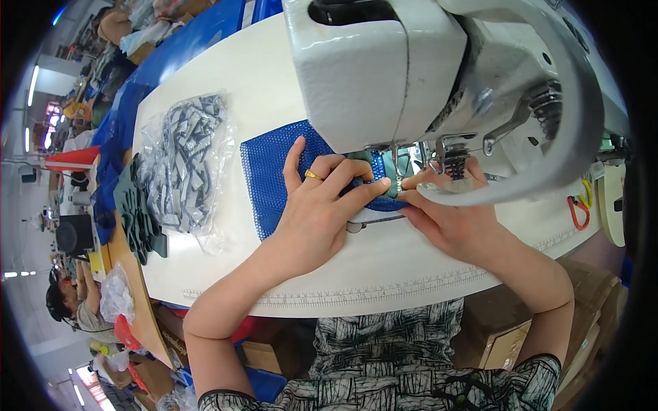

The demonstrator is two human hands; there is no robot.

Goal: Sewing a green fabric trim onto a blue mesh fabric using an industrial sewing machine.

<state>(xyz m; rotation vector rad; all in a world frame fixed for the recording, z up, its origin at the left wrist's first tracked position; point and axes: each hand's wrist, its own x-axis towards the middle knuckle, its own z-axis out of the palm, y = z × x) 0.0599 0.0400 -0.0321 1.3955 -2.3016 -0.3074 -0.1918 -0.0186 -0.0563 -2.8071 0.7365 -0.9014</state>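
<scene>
Head view, blue mesh (pixel 271 175) under both hands (pixel 384 205)

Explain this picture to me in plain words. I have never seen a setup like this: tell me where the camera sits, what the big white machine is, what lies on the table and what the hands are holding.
The camera is worn on the person's head and looks down, so the forearms enter from below; the wide lens bends straight edges. The big white machine is a sewing machine on a white table with a ruler printed along its near edge. The left hand presses flat on a piece of blue mesh fabric, and the right hand pinches the same piece just under the needle area. To the left lie a clear plastic bag of grey pieces and a stack of dark green pieces. Another person sits far left.
</scene>
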